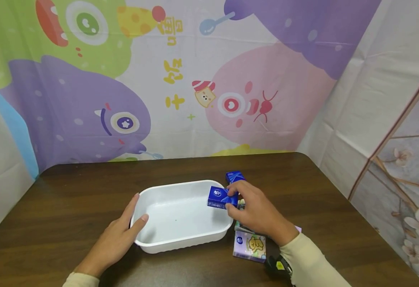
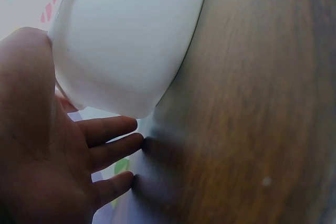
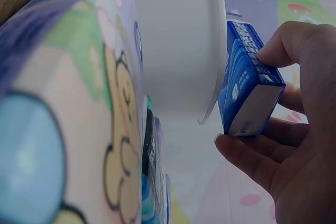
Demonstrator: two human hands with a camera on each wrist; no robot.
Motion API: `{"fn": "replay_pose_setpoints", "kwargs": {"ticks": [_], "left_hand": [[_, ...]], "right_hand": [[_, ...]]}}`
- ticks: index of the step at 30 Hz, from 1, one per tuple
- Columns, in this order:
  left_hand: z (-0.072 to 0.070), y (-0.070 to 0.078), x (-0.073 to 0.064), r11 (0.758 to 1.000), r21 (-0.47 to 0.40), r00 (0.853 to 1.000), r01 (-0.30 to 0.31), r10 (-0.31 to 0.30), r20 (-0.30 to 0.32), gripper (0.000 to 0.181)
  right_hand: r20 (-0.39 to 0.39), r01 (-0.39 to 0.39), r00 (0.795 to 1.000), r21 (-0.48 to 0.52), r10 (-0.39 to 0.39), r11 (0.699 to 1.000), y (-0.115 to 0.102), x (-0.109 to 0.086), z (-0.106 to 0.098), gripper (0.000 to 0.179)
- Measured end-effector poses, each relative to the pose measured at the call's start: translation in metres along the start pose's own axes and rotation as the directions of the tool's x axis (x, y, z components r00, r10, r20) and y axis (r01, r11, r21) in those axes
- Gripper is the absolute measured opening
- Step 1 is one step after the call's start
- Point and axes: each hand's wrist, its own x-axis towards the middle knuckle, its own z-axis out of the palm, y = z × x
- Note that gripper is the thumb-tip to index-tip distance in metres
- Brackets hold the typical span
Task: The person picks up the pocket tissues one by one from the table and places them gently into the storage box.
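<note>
A white plastic basin (image 1: 173, 211) stands on the table. My left hand (image 1: 118, 229) holds its left end, thumb over the rim and index finger along the outside. In the left wrist view, the other fingers (image 2: 113, 184) stretch out past the basin's underside, tips near the table. A small blue tissue pack (image 1: 216, 197) is pinched between the thumb and fingers of my right hand (image 1: 254, 207), tilted over the basin's right end. Right beside the rim, the right wrist view has the same pack (image 3: 247, 80) with its pale end showing.
Behind my right hand lies another blue pack (image 1: 234, 176). A purple pack with a cartoon bear (image 1: 249, 246) lies right of the basin, and more packs there are partly hidden under my hand. A dark wrist strap (image 1: 279, 266) sits at my right sleeve. A cartoon-printed curtain (image 1: 181, 119) hangs behind the table.
</note>
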Motion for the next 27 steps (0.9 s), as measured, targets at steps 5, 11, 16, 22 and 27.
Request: {"fn": "replay_pose_setpoints", "kwargs": {"ticks": [5,11,16,22,27], "left_hand": [[0.000,0.001,0.001,1.000,0.005,1.000,0.014,-0.014,0.015,0.076],[-0.001,0.003,0.001,1.000,0.000,1.000,0.020,-0.020,0.019,0.076],[-0.002,0.003,0.000,1.000,-0.003,1.000,0.013,-0.013,0.014,0.076],[-0.002,0.003,0.000,1.000,0.001,1.000,0.009,-0.009,0.008,0.075],[-0.002,0.003,0.000,1.000,0.003,1.000,0.012,-0.012,0.010,0.075]], "right_hand": [[0.017,0.005,1.000,-0.020,-0.004,1.000,-0.002,0.000,0.001,0.022],[0.040,0.014,0.999,-0.022,-0.013,1.000,-0.005,0.000,0.002,0.022],[0.066,-0.008,0.998,-0.023,0.010,1.000,-0.007,-0.001,0.004,0.023],[0.086,-0.008,0.996,-0.041,0.012,0.999,-0.011,-0.001,0.006,0.023],[0.079,0.008,0.997,-0.059,-0.004,0.998,-0.012,-0.001,0.007,0.023]]}}
